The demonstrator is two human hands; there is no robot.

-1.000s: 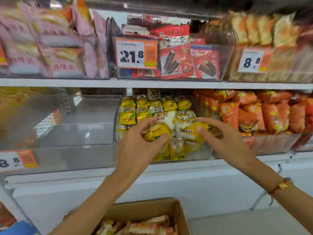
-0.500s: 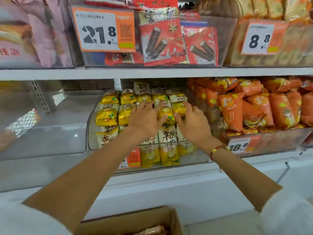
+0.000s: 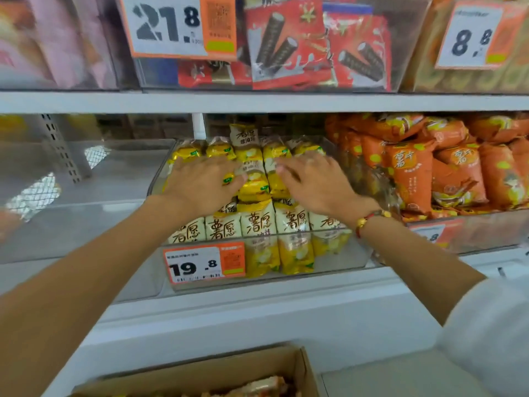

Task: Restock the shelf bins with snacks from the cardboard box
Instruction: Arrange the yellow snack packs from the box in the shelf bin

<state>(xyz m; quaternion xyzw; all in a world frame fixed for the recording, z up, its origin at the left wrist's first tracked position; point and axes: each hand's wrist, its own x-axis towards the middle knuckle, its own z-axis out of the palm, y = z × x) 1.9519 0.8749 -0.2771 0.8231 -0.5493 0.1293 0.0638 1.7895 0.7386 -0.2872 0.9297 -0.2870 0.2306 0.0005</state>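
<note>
1. Snack packs (image 3: 254, 224), yellow and cream with large brown Chinese characters, fill the clear middle bin (image 3: 337, 253) on the lower shelf; both hands lie on top of them.
2. Left hand (image 3: 200, 184) rests palm down on the packs with its fingers spread and nearly straight, gripping nothing; its thumb tip lies on a yellow pack just to its right.
3. Right hand (image 3: 315, 184) also lies flat on the packs, fingers loosely spread toward the left hand and holding nothing; a narrow strip of packs shows between the two hands.
4. A red-and-gold bracelet (image 3: 369, 220) circles the right wrist, and a white sleeve (image 3: 492, 333) covers that arm further back.
5. Below the left hand, on the bin's front wall, an orange-bordered price tag (image 3: 200, 265) reads "19.8"; its small print is too blurred to read.
6. Right of the right hand, a neighbouring bin holds orange snack bags (image 3: 409, 176) with Chinese characters in yellow.
7. Left of the left hand stands a clear bin (image 3: 86, 224) with bare walls.
8. Above the hands, on the upper shelf, a tag (image 3: 177, 27) reads "21.8" beside red packets (image 3: 286, 44) picturing dark rolled wafers; further right another tag (image 3: 472, 38) reads "8.8".
9. Well below both hands, at the bottom edge of the view, sits the open cardboard box (image 3: 229, 373) with some wrapped snacks showing inside.
</note>
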